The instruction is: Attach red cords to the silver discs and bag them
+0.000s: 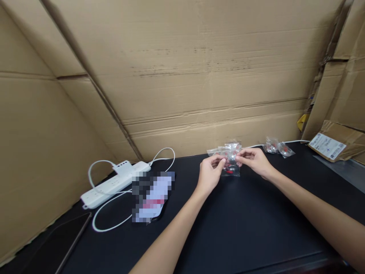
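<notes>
Between my two hands is a small clear plastic bag [231,170] with red and dark bits inside; what the contents are is too small to tell. My left hand [211,171] pinches its left side between thumb and fingers. On the other side, the fingers of my right hand [254,161] are closed at the bag's upper right edge. Right behind it lie more clear bags [234,145] with red bits, partly hidden by my fingers. Farther right, by the back wall, sits another group of similar bags [276,146].
A white power strip [114,186] with a plugged-in charger and looping white cable [98,228] lies left, beside a pixelated phone-like object [155,198]. A dark flat panel [57,243] is at front left. Cardboard walls [199,76] surround the black table [242,228]; a labelled cardboard piece [327,146] is right.
</notes>
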The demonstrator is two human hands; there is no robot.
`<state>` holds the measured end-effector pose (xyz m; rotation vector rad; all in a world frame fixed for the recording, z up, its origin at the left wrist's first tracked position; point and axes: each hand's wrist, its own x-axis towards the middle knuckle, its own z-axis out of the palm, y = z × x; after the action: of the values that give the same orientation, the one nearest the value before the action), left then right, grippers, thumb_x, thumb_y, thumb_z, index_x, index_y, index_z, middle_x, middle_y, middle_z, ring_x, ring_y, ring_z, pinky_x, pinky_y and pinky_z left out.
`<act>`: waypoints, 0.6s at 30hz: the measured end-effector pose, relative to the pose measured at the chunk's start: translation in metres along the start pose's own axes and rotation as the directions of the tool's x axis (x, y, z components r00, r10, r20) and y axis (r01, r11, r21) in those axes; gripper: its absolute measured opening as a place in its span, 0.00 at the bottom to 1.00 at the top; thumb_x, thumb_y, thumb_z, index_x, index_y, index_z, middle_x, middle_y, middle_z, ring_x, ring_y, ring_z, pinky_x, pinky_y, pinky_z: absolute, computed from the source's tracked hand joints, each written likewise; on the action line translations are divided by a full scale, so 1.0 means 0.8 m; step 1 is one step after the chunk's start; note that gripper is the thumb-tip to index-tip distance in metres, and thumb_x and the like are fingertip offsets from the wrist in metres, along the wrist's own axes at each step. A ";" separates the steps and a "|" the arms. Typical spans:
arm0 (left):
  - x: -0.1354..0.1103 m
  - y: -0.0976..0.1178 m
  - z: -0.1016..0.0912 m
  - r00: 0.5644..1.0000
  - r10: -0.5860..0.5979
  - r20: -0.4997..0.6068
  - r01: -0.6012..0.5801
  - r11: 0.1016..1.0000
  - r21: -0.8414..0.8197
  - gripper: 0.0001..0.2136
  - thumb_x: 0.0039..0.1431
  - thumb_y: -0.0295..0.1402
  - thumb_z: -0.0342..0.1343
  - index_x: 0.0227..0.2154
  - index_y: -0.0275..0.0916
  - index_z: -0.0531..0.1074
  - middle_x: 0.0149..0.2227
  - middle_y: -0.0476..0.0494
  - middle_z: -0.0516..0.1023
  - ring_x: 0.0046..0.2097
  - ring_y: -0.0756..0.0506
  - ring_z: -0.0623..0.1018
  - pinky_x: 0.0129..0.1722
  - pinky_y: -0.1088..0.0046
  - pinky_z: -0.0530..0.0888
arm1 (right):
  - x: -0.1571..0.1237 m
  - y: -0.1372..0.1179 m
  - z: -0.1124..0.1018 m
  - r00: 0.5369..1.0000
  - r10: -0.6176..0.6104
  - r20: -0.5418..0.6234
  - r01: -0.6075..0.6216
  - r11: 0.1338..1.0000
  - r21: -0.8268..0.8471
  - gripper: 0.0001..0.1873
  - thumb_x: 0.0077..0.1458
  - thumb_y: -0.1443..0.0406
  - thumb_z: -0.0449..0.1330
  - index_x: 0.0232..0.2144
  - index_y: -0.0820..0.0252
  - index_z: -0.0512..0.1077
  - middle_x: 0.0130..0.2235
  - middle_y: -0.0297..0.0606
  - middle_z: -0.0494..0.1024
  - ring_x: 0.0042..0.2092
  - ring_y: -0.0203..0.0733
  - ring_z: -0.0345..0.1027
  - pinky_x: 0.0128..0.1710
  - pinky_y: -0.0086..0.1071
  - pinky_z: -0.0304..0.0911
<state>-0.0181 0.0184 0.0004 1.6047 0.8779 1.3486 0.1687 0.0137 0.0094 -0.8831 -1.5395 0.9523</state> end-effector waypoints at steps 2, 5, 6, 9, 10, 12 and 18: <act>0.000 0.002 -0.001 1.000 0.023 0.008 -0.023 0.999 0.037 0.08 0.54 0.37 0.60 0.31 0.37 0.77 0.31 0.40 0.80 0.34 0.41 0.80 0.36 0.65 0.76 | 0.000 -0.003 -0.001 1.000 -0.018 -0.005 0.018 1.000 0.002 0.13 0.46 0.56 0.67 0.26 0.60 0.76 0.25 0.36 0.76 0.27 0.38 0.70 0.33 0.34 0.67; 0.001 0.005 -0.003 1.000 0.023 0.015 -0.023 0.998 0.050 0.09 0.56 0.38 0.58 0.32 0.38 0.77 0.29 0.42 0.79 0.30 0.42 0.79 0.32 0.65 0.77 | 0.000 -0.004 -0.003 1.000 -0.009 -0.007 0.010 1.000 0.017 0.13 0.45 0.56 0.68 0.26 0.60 0.77 0.25 0.36 0.77 0.26 0.38 0.69 0.31 0.35 0.67; 0.001 0.006 -0.004 1.000 0.017 0.021 -0.018 0.999 0.040 0.09 0.56 0.38 0.58 0.33 0.38 0.76 0.28 0.43 0.79 0.29 0.43 0.79 0.31 0.65 0.77 | 0.000 -0.004 -0.004 1.000 -0.001 -0.006 0.001 1.000 0.030 0.13 0.44 0.56 0.69 0.27 0.60 0.77 0.25 0.36 0.77 0.26 0.38 0.69 0.30 0.35 0.67; 0.003 0.009 -0.007 0.999 -0.007 0.053 0.008 1.000 -0.017 0.10 0.54 0.37 0.59 0.36 0.37 0.76 0.29 0.43 0.77 0.27 0.45 0.77 0.28 0.65 0.78 | -0.001 -0.003 -0.005 1.000 0.018 -0.001 -0.017 0.995 0.096 0.13 0.45 0.59 0.69 0.33 0.59 0.79 0.22 0.34 0.75 0.24 0.37 0.68 0.27 0.34 0.67; 0.003 0.011 -0.008 0.998 -0.008 0.067 0.011 0.999 -0.036 0.10 0.54 0.36 0.60 0.37 0.36 0.76 0.29 0.42 0.77 0.26 0.45 0.77 0.27 0.66 0.78 | -0.001 -0.003 -0.005 1.000 0.023 -0.002 -0.023 0.993 0.119 0.13 0.45 0.60 0.69 0.35 0.59 0.79 0.22 0.33 0.75 0.24 0.36 0.68 0.27 0.33 0.66; 0.004 0.016 -0.010 0.995 0.000 0.104 0.007 0.997 -0.075 0.11 0.54 0.36 0.59 0.39 0.36 0.74 0.30 0.43 0.75 0.26 0.47 0.76 0.25 0.68 0.78 | -0.002 -0.003 -0.006 0.999 0.034 -0.013 -0.032 0.987 0.156 0.13 0.46 0.61 0.68 0.36 0.58 0.79 0.22 0.33 0.75 0.23 0.36 0.67 0.25 0.32 0.66; 0.006 0.025 -0.012 0.988 0.033 0.148 -0.013 0.991 -0.132 0.07 0.55 0.35 0.58 0.33 0.38 0.70 0.32 0.47 0.71 0.27 0.50 0.75 0.23 0.70 0.79 | 0.001 -0.001 -0.006 0.999 0.024 -0.029 -0.017 0.979 0.201 0.11 0.45 0.62 0.69 0.34 0.58 0.80 0.25 0.36 0.76 0.24 0.35 0.67 0.25 0.32 0.65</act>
<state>-0.0268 0.0162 0.0210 1.5959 0.6694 1.2567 0.1734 0.0147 0.0109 -0.7679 -1.3825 1.0829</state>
